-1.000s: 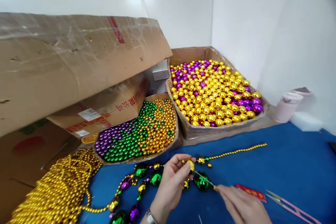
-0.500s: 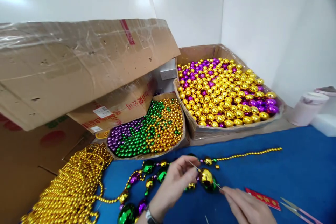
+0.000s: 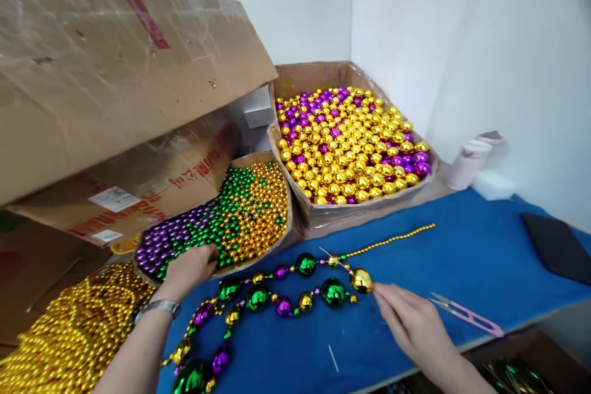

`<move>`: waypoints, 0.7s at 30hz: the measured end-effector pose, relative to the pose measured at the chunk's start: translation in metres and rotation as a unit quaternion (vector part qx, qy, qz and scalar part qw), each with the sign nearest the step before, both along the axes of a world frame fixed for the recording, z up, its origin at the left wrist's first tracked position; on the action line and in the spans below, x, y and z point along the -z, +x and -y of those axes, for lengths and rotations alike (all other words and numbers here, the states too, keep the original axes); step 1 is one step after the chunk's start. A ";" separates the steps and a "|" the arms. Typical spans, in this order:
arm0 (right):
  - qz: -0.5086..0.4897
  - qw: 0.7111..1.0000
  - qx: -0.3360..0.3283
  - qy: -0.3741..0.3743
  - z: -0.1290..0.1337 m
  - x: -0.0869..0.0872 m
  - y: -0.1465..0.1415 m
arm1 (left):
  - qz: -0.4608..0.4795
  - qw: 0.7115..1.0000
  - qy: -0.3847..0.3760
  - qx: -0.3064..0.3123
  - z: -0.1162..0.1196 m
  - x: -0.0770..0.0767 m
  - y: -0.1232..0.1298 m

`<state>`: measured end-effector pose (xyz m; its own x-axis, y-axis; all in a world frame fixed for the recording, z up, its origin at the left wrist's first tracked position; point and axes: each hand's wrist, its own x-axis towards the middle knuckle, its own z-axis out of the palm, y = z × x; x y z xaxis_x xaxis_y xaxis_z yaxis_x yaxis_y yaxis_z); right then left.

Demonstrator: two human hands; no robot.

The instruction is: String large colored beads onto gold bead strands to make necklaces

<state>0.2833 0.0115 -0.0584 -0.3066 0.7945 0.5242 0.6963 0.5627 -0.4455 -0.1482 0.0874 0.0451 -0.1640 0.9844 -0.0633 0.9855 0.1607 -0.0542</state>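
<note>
My left hand (image 3: 191,268) reaches into the box of small purple, green and gold beads (image 3: 258,221); its fingertips are among the green beads and partly hidden. Over the blue cloth, my right hand (image 3: 409,314) pinches a thin needle (image 3: 333,258) that carries a large gold bead (image 3: 361,281) beside the fingertips. The needle points up and to the left. Between and below my hands lies a strand of large green (image 3: 333,292), purple and gold beads in a doubled curve, with a tail of small gold beads (image 3: 392,238).
A bigger box of gold and purple balls (image 3: 351,148) stands behind. Gold bead strings (image 3: 78,332) are heaped at the left, under cardboard flaps (image 3: 124,80). Pink scissors (image 3: 466,314), a dark flat object (image 3: 556,248) and a pink cup (image 3: 468,164) are on the right.
My left hand has left the needle and moved left into the small-bead box. My right hand still holds the needle with the gold bead. The view has shifted to the right.
</note>
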 end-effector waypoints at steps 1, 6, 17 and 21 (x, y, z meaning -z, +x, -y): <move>-0.005 1.000 0.002 -0.005 0.000 -0.001 0.001 | -0.008 1.000 0.007 0.000 0.000 -0.001 0.003; -0.011 1.000 -0.028 -0.009 0.006 -0.004 -0.005 | 0.370 0.917 0.146 -0.007 0.019 -0.007 0.063; -0.022 0.998 -0.041 0.042 0.012 -0.018 -0.022 | 0.838 0.545 -0.021 -0.009 0.046 0.014 0.173; -0.014 0.998 -0.039 0.038 0.011 -0.013 -0.018 | 0.845 0.534 -0.032 -0.015 0.046 0.015 0.175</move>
<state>0.2651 0.0008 -0.0450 -0.3510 0.7264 0.5909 0.6363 0.6480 -0.4187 0.0265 0.0412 0.0304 0.1645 0.9700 -0.1791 -0.3668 0.2287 0.9017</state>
